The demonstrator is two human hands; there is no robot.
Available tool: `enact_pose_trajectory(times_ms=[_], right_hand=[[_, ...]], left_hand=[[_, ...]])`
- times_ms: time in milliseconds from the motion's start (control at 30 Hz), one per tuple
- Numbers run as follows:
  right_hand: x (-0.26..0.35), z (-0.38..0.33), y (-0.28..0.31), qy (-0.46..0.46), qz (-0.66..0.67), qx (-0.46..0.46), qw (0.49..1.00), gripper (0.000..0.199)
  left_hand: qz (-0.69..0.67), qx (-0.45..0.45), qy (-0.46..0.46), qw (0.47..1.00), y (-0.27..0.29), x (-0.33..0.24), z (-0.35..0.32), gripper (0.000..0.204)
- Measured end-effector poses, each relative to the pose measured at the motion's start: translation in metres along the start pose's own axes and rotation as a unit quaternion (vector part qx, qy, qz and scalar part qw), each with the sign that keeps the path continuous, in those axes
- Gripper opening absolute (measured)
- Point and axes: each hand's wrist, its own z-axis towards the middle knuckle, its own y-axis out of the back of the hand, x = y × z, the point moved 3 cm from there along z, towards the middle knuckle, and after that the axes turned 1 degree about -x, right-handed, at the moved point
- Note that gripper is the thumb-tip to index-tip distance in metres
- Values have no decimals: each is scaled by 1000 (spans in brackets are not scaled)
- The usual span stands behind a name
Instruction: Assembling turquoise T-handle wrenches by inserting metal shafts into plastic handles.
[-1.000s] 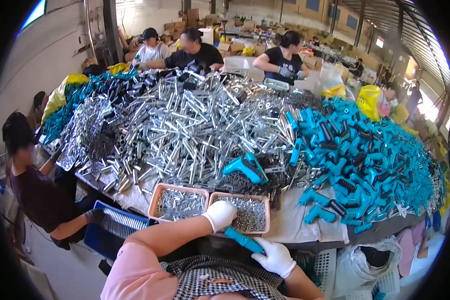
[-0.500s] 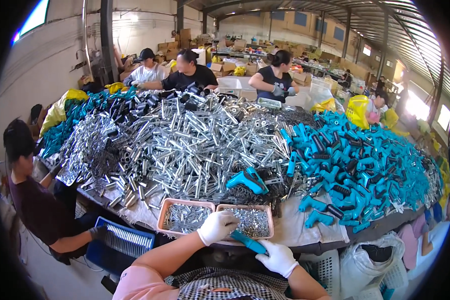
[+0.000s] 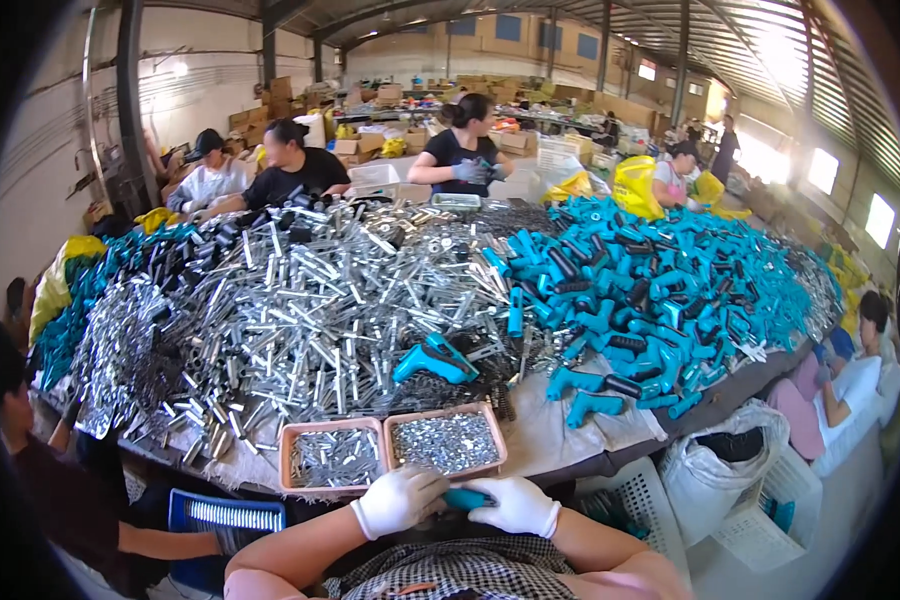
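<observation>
- A person in white gloves holds an elongated, rounded teal casing (image 3: 464, 499), plastic by the look of it, between two hands at the near edge of the cloth-covered tabletop (image 3: 592, 442), just above a black-and-white checked apron (image 3: 450, 572).
- The right hand (image 3: 518, 506) has its fingers closed around the casing's right end, with no gap showing from where I stand.
- The left hand (image 3: 402, 500) is half curled at the other end; its fingertips are turned away, and whether they pinch the casing or something small beside it, I cannot tell.
- In the hand, the casing should prove light and stiff, its smooth shell a little slippery against knit gloves; it looks hardy rather than fragile, though a hard squeeze on a thin wall might flex it.
- The surest hold would seem to be around the thick body, as the right hand has it, leaving the opposite end free.
- Only a short middle stretch shows: plain teal, faintly glossy, darker in the gloves' shadow.
- Just beyond sit two salmon-pink rectangular trays (image 3: 499, 440) of small silvery metal parts; farther right rises a heap of teal pistol-shaped housings (image 3: 660, 310) with black grips.
</observation>
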Motion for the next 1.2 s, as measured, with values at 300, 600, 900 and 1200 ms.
enact_pose_trajectory(times_ms=[300,600,900,1200], right_hand=[[3,1,7,-69,118,235,962,86],[-23,-14,25,-281,302,87,907,71],[-30,-20,19,-309,582,9,752,64],[-26,-12,-12,-330,721,72,605,63]], left_hand=[[25,106,-19,994,-15,6,-2,39],[95,166,305,933,-39,70,28,38],[62,47,324,943,-59,78,26,21],[-90,-134,119,980,-3,37,31,9]])
